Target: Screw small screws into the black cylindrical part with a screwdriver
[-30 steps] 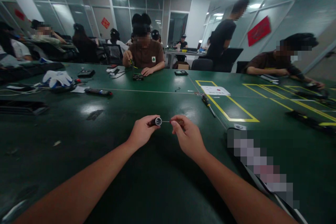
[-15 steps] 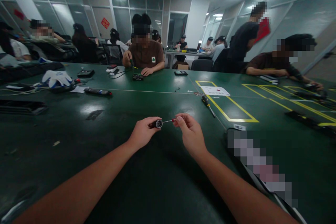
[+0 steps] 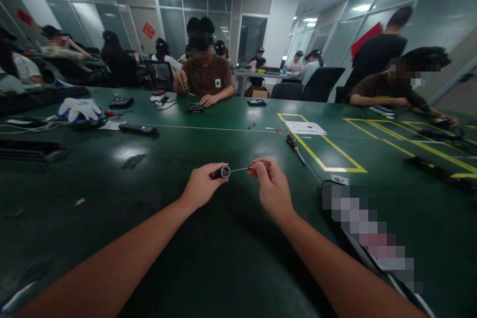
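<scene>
In front of me, above the green table (image 3: pixel 175 263), my left hand (image 3: pixel 201 186) is closed around a short dark cylinder (image 3: pixel 225 172). The cylinder's pale, ring-shaped open end faces me and to the right. Fingers and thumb of my right hand (image 3: pixel 274 189) pinch a thin screwdriver (image 3: pixel 240 169) by its red end; most of its handle is hidden by the fingers. Its slim metal shaft points left, and the tip is at or inside the cylinder's opening; how deep I cannot tell.
Beyond my right hand lies a yellow-black screwdriver (image 3: pixel 295 149), near yellow tape and a paper sheet (image 3: pixel 305 127). A black-rimmed tray-like object (image 3: pixel 367 238), partly blurred out, is by my right forearm. White gloves (image 3: pixel 80 110) and a dark tool (image 3: pixel 138 129) lie left. Co-workers sit opposite.
My right hand has shifted slightly right, and more of the screwdriver's shaft shows outside the cylinder. My left hand stays nearly still. A standing person in the background has moved right.
</scene>
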Available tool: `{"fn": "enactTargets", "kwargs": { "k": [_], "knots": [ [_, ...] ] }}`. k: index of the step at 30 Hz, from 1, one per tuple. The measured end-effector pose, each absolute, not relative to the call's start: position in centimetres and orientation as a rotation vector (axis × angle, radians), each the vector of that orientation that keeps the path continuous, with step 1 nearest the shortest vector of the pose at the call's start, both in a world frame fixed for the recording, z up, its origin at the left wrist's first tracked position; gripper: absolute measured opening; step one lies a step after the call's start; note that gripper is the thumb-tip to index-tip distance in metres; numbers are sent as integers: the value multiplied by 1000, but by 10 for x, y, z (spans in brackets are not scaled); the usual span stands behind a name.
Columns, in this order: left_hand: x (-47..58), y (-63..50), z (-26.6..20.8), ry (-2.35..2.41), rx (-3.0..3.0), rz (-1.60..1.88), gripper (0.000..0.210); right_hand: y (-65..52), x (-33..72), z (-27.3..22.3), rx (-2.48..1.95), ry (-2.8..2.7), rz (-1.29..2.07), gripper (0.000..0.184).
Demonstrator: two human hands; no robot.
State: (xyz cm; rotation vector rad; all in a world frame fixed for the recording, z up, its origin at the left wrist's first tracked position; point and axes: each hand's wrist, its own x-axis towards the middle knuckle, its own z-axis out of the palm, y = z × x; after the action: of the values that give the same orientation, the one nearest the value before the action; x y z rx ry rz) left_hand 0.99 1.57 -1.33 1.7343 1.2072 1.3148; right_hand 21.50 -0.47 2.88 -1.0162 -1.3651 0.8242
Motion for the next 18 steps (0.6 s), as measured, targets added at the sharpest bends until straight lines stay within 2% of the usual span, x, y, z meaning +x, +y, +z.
{"fn": "enactTargets", "kwargs": {
  "k": [8,14,18],
  "knots": [
    [10,16,-15,1202,1743,1309,43,-8,215,28,-1022,-1485,780,24],
    [9,15,-14,1195,1721,1317,41,-15,215,36,-923,-1544,972,18],
    [8,16,-16,1186,1716,1320,43,-19,213,40,-971,-1602,894,36]
  ]
}}
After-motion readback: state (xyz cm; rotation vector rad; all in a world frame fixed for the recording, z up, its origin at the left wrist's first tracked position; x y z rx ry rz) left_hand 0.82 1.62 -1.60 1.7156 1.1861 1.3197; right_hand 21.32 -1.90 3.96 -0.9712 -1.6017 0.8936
